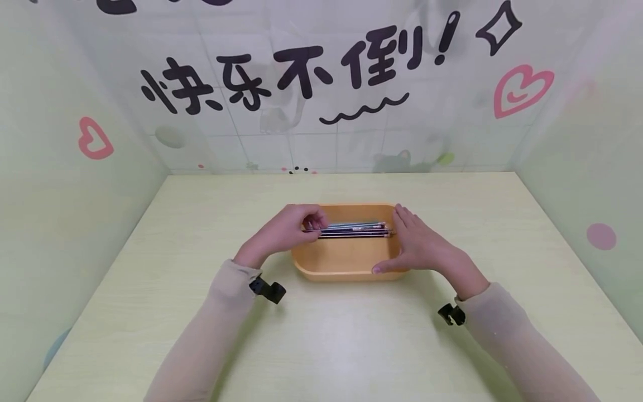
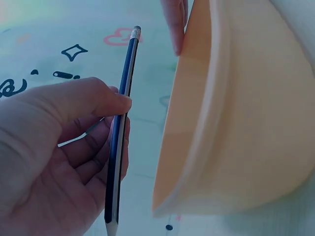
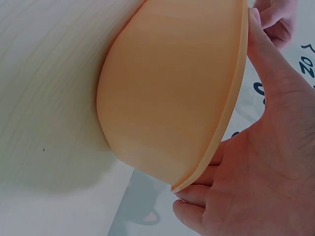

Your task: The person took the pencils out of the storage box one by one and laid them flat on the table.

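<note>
An orange oval container [image 1: 346,276] holds several dark and light-blue pencils [image 1: 354,230] lying lengthwise. Over its left end, my left hand [image 1: 288,229] is at the pencils' left ends. The left wrist view shows this hand [image 2: 59,137] pinching a dark blue pencil with silver stripes [image 2: 114,172] between thumb and fingers, eraser end up. At the right end my right hand [image 1: 422,245] rests with fingers extended at the far rim and thumb on the near rim. In the right wrist view, the hand [image 3: 275,142] touches the rim of the container [image 3: 162,88], fingertips partly hidden behind it.
The container stands on a pale wood-grain tabletop [image 1: 321,335]. A printed white backdrop [image 1: 321,145] with black characters and pink hearts rises behind the table, and pale side walls stand left and right. Each sleeve cuff has a black device near it.
</note>
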`<control>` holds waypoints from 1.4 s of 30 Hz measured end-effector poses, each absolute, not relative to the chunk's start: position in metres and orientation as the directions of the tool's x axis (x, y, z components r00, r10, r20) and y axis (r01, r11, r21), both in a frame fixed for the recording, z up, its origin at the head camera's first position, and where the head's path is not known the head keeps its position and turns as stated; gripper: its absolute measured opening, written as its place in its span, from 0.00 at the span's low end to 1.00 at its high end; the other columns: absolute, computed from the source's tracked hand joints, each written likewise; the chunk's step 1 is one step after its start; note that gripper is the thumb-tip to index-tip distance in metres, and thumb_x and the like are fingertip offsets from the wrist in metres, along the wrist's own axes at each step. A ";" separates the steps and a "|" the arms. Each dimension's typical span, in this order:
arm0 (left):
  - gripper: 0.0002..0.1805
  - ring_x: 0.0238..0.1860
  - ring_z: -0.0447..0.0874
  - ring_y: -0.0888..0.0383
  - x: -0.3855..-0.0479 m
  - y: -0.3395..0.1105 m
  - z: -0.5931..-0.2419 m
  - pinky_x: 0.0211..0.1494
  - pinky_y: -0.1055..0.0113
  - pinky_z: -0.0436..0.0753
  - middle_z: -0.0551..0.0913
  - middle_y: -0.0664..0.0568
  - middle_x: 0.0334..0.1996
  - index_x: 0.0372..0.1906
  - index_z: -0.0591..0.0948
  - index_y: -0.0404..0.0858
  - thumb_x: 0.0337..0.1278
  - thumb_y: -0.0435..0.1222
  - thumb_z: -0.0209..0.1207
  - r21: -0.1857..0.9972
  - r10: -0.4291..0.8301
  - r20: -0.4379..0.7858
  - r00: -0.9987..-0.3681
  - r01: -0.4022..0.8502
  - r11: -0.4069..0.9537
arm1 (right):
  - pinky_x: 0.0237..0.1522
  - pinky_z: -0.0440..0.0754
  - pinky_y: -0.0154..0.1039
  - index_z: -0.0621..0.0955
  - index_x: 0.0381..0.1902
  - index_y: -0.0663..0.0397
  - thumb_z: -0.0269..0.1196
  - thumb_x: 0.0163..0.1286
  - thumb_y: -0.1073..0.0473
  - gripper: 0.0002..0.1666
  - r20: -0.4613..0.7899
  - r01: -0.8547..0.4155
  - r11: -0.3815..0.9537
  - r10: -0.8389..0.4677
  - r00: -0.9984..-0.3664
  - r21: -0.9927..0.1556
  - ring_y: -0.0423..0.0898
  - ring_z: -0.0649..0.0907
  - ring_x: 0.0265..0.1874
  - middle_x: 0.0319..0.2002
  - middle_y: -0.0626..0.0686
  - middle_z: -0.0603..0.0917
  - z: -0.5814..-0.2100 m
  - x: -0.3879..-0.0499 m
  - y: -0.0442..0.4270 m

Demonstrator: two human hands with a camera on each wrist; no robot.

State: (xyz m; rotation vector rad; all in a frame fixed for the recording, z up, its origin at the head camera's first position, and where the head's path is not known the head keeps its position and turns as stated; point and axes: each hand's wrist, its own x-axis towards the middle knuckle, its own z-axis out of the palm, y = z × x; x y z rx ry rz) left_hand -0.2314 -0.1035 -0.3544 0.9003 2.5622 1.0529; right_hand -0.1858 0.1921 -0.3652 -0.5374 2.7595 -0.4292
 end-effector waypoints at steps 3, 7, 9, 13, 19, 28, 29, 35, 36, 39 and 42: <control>0.08 0.38 0.80 0.57 -0.231 -0.114 -0.352 0.43 0.66 0.82 0.85 0.48 0.37 0.43 0.82 0.33 0.58 0.27 0.60 0.681 0.607 0.045 -0.793 0.469 0.562 | 0.78 0.44 0.60 0.44 0.76 0.76 0.69 0.48 0.23 0.82 -0.229 -0.315 0.884 -0.405 -0.885 -0.344 0.66 0.43 0.79 0.79 0.70 0.40 -0.366 -0.186 0.193; 0.07 0.38 0.79 0.57 -0.232 -0.127 -0.348 0.43 0.65 0.80 0.85 0.48 0.37 0.42 0.82 0.35 0.58 0.27 0.61 0.656 0.586 0.072 -0.807 0.481 0.582 | 0.78 0.44 0.60 0.44 0.76 0.76 0.69 0.48 0.23 0.82 -0.230 -0.314 0.885 -0.404 -0.886 -0.344 0.65 0.42 0.79 0.79 0.70 0.40 -0.365 -0.185 0.193; 0.07 0.38 0.79 0.57 -0.234 -0.132 -0.348 0.44 0.65 0.80 0.85 0.48 0.37 0.41 0.82 0.36 0.58 0.27 0.61 0.647 0.572 0.080 -0.816 0.479 0.593 | 0.78 0.44 0.60 0.44 0.76 0.75 0.69 0.48 0.23 0.82 -0.230 -0.311 0.885 -0.402 -0.886 -0.346 0.65 0.42 0.79 0.79 0.70 0.40 -0.365 -0.185 0.193; 0.07 0.38 0.79 0.56 -0.235 -0.142 -0.348 0.44 0.65 0.80 0.85 0.50 0.37 0.40 0.82 0.38 0.59 0.27 0.60 0.643 0.527 0.065 -0.848 0.439 0.627 | 0.78 0.44 0.60 0.44 0.76 0.75 0.69 0.48 0.23 0.82 -0.232 -0.305 0.885 -0.398 -0.887 -0.352 0.65 0.42 0.79 0.79 0.69 0.39 -0.366 -0.184 0.194; 0.05 0.39 0.80 0.54 -0.236 -0.157 -0.348 0.44 0.63 0.80 0.84 0.48 0.38 0.41 0.81 0.37 0.61 0.28 0.61 0.646 0.454 0.053 -0.890 0.377 0.664 | 0.78 0.44 0.60 0.44 0.76 0.75 0.69 0.49 0.24 0.81 -0.232 -0.305 0.881 -0.402 -0.886 -0.361 0.66 0.43 0.79 0.79 0.70 0.39 -0.365 -0.183 0.192; 0.05 0.40 0.81 0.53 -0.242 -0.176 -0.352 0.44 0.63 0.80 0.85 0.46 0.38 0.41 0.82 0.36 0.61 0.28 0.61 0.626 0.396 0.061 -0.916 0.344 0.700 | 0.78 0.45 0.60 0.45 0.76 0.76 0.69 0.49 0.24 0.80 -0.219 -0.320 0.880 -0.410 -0.886 -0.351 0.66 0.43 0.79 0.78 0.70 0.40 -0.365 -0.184 0.192; 0.05 0.40 0.81 0.53 -0.242 -0.178 -0.353 0.45 0.63 0.80 0.85 0.46 0.38 0.41 0.82 0.36 0.61 0.28 0.61 0.626 0.394 0.060 -0.917 0.342 0.701 | 0.78 0.45 0.61 0.45 0.75 0.76 0.69 0.49 0.24 0.80 -0.216 -0.322 0.879 -0.411 -0.886 -0.351 0.66 0.43 0.79 0.78 0.71 0.40 -0.365 -0.184 0.192; 0.06 0.41 0.82 0.52 -0.245 -0.188 -0.359 0.48 0.59 0.81 0.85 0.46 0.39 0.42 0.81 0.36 0.62 0.28 0.60 0.603 0.372 0.040 -0.927 0.319 0.731 | 0.78 0.46 0.61 0.45 0.75 0.76 0.68 0.50 0.23 0.80 -0.210 -0.326 0.877 -0.413 -0.886 -0.353 0.66 0.43 0.79 0.78 0.71 0.40 -0.365 -0.184 0.192; 0.06 0.42 0.82 0.51 -0.245 -0.190 -0.359 0.49 0.58 0.81 0.85 0.45 0.40 0.43 0.81 0.35 0.62 0.28 0.60 0.596 0.368 0.038 -0.929 0.316 0.738 | 0.78 0.45 0.60 0.45 0.75 0.76 0.69 0.50 0.23 0.80 -0.212 -0.324 0.878 -0.412 -0.886 -0.352 0.66 0.43 0.79 0.78 0.71 0.40 -0.365 -0.184 0.192; 0.06 0.43 0.83 0.50 -0.247 -0.194 -0.362 0.49 0.56 0.81 0.85 0.44 0.40 0.43 0.81 0.34 0.62 0.27 0.60 0.582 0.357 0.031 -0.934 0.307 0.753 | 0.78 0.44 0.60 0.45 0.76 0.75 0.69 0.50 0.24 0.80 -0.219 -0.319 0.880 -0.408 -0.886 -0.352 0.65 0.42 0.79 0.78 0.70 0.39 -0.364 -0.184 0.193; 0.07 0.43 0.82 0.49 -0.249 -0.197 -0.365 0.50 0.55 0.81 0.85 0.42 0.41 0.44 0.81 0.33 0.62 0.26 0.59 0.572 0.345 0.018 -0.939 0.292 0.766 | 0.78 0.44 0.60 0.44 0.76 0.75 0.69 0.49 0.24 0.81 -0.226 -0.314 0.880 -0.407 -0.885 -0.357 0.65 0.42 0.79 0.79 0.70 0.39 -0.364 -0.184 0.193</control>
